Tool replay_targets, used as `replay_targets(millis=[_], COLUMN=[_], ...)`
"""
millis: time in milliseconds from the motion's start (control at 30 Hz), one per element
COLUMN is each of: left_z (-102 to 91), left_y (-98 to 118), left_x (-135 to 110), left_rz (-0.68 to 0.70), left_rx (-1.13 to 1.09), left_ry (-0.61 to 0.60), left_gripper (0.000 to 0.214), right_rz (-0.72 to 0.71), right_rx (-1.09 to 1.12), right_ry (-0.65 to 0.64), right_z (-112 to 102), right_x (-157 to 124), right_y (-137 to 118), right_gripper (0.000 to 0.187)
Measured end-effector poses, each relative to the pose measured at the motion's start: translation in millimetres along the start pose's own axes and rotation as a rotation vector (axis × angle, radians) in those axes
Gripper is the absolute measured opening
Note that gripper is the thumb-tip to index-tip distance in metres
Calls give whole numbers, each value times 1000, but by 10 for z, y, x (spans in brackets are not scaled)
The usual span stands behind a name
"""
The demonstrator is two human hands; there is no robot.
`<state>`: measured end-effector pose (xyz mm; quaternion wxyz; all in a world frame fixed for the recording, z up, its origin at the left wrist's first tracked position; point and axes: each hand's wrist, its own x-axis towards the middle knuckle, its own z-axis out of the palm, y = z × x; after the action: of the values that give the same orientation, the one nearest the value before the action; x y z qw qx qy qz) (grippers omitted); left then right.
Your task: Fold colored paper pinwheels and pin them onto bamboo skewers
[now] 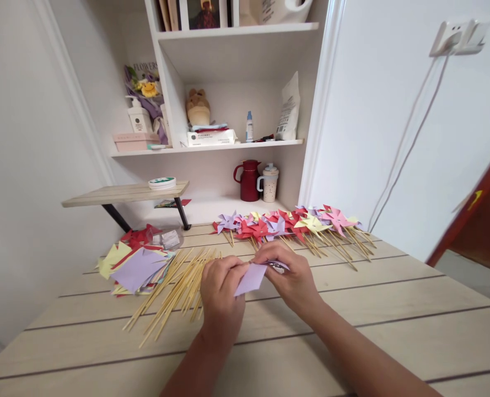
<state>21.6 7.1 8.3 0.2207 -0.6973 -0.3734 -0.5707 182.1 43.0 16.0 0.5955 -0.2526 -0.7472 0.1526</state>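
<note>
A piece of purple paper (249,279) is held above the table between my two hands. My left hand (223,284) is closed, pinching the paper's left side and upper edge. At the paper's upper right, my right hand (291,275) is closed too, with its fingertips close to the left ones. A small shiny silvery object (276,267) shows under the right fingers; its kind is unclear. Beside my left hand lie many loose thin wooden sticks (172,298). Finished paper pinwheels (278,225) on sticks lie in a row beyond my hands.
Purple, yellow and red paper sheets (139,270) are stacked at the left, by a clear container (168,239). A small raised shelf (124,192) stands behind them. At the back are a red jug (250,181) and a cup (270,183). Cables (410,143) hang down the right wall.
</note>
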Motion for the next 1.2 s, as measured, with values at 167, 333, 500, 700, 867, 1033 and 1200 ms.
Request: replay_targets(millis=[167, 333, 500, 700, 867, 1033, 1200], left_z=[-35, -52, -64, -41, -8, -30, -64], left_y=[10, 3, -1, -48, -84, -101, -97], left_x=[48, 55, 68, 38, 11, 12, 8], left_rz=[68, 120, 152, 114, 99, 175, 187], left_rx=[36, 63, 74, 56, 50, 76, 82], left_ry=[9, 0, -7, -18, -16, -15, -18], left_gripper=[19, 22, 20, 18, 25, 20, 20], right_rz=[-82, -159, -177, -152, -124, -186, -231], right_rx=[0, -18, -20, -52, -63, -38, -60], right_ry=[39, 24, 3, -23, -20, -23, -40], right_z=[8, 0, -10, 22, 49, 47, 33], right_x=[-3, 7, 15, -19, -51, -31, -24], right_y=[4, -5, -20, 18, 65, 59, 53], right_gripper=[12, 16, 19, 21, 18, 22, 23])
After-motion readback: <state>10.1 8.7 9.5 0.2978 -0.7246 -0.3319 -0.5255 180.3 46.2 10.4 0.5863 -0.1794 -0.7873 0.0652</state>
